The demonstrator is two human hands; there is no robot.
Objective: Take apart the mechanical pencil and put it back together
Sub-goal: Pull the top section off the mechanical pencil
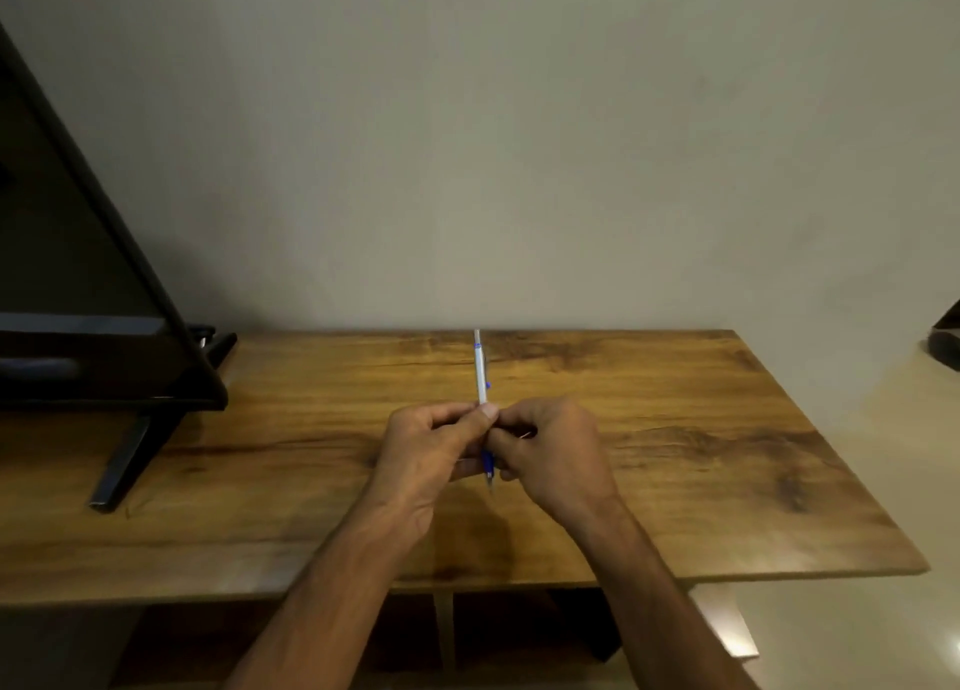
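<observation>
Above the wooden tabletop [675, 429] at mid-frame, left hand [431, 450] and right hand [550, 450] both pinch the white-and-blue mechanical pencil [481, 372], fingers curled around its lower half, tip pointing down.

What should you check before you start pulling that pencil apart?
1. Left hand holds the mechanical pencil firmly: ok, fingers and thumb are curled round it.
2. Right hand has a hold too: ok, it grips near the blue grip.
3. Pencil is over the table, so loose parts should land there: ok.
4. Pencil is in one piece: ok, as far as it shows.
5. Joint to unscrew is found: cannot tell, the fingers hide it.
6. Television is out of the way: ok, it stands off to the left.
</observation>
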